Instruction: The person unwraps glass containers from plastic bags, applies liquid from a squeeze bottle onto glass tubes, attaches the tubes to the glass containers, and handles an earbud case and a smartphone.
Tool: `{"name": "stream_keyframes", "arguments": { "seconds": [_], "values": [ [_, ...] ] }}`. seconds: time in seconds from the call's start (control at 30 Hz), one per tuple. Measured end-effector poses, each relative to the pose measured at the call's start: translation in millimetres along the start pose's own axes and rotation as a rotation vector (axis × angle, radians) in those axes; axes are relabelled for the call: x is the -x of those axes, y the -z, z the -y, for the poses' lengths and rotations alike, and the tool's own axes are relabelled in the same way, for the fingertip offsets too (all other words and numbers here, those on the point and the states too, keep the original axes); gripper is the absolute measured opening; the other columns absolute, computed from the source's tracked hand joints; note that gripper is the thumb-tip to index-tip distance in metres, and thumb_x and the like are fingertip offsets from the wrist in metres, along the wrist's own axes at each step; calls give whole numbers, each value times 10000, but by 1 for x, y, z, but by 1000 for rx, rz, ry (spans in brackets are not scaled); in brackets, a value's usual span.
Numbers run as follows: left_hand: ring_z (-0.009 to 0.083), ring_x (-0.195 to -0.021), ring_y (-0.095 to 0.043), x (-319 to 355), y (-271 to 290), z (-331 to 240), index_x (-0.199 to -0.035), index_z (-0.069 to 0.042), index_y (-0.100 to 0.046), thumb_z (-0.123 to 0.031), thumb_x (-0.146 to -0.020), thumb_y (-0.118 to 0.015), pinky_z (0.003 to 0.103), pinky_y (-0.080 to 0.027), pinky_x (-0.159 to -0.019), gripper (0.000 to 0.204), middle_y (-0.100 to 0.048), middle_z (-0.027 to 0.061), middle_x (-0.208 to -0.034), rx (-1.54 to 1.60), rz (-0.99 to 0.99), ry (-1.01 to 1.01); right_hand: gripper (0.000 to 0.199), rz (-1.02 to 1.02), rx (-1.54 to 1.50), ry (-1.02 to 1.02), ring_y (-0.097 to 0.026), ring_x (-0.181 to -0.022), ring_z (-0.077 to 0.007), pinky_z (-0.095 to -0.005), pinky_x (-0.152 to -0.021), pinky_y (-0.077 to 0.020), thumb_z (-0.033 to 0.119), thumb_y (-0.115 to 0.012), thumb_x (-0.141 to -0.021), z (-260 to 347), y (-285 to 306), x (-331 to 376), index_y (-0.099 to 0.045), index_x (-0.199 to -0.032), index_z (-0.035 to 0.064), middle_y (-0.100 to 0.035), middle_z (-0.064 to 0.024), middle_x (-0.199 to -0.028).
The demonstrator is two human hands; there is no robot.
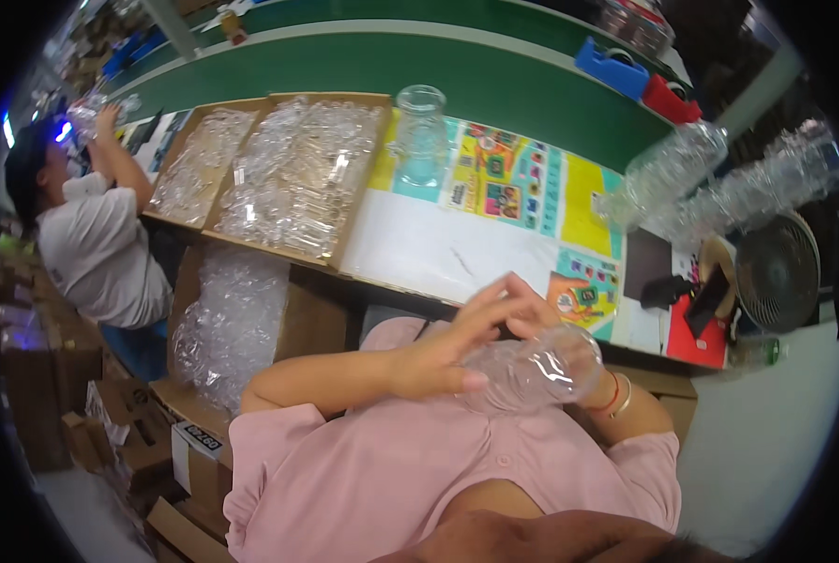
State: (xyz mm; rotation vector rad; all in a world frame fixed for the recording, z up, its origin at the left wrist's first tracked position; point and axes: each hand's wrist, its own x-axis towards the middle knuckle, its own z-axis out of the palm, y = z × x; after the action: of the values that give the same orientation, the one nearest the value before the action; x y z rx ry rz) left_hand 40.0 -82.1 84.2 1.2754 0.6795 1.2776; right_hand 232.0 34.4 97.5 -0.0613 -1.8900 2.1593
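A clear see-through plastic jar with ridged sides lies tilted in front of my chest. My left hand reaches over its left end, fingers stretched and apart. The thumb lies at the jar's edge; whether it presses on it is hard to tell. My right hand is behind the jar and supports it from the right, its fingers mostly hidden. Beyond, a similar clear jar stands upright on the table. Two long rows of nested clear jars lean at the right.
Cardboard trays of small clear plastic parts sit on the table's left. Below them is a box with a bag of clear pieces. A fan and tape dispensers stand right. At left, another person raises clear plastic.
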Motion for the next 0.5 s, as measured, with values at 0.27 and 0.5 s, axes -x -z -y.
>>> {"name": "stream_keyframes", "arguments": {
  "seconds": [0.27, 0.5],
  "values": [
    [410, -1351, -180, -10, -21, -30, -1397, -8, -275, -521, -859, -540, 483, -204, -1073, 790, -283, 241, -1420, -225, 300, -17, 580, 61, -28, -230, -281, -1311, -297, -369, -1058, -271, 314, -476, -923, 25, -3, -4, -307, -1408, 45, -232, -204, -1439],
    [334, -1079, -516, 5, -30, -45, -1194, -26, -556, -324, -981, -361, 362, -381, -945, 415, -584, 151, -1140, -157, 30, -257, 579, 90, -25, -299, -402, -1201, -280, -363, -991, -351, 361, -449, -924, 23, -10, -29, -357, -1350, -21, -364, -198, -1336]
  ]
}}
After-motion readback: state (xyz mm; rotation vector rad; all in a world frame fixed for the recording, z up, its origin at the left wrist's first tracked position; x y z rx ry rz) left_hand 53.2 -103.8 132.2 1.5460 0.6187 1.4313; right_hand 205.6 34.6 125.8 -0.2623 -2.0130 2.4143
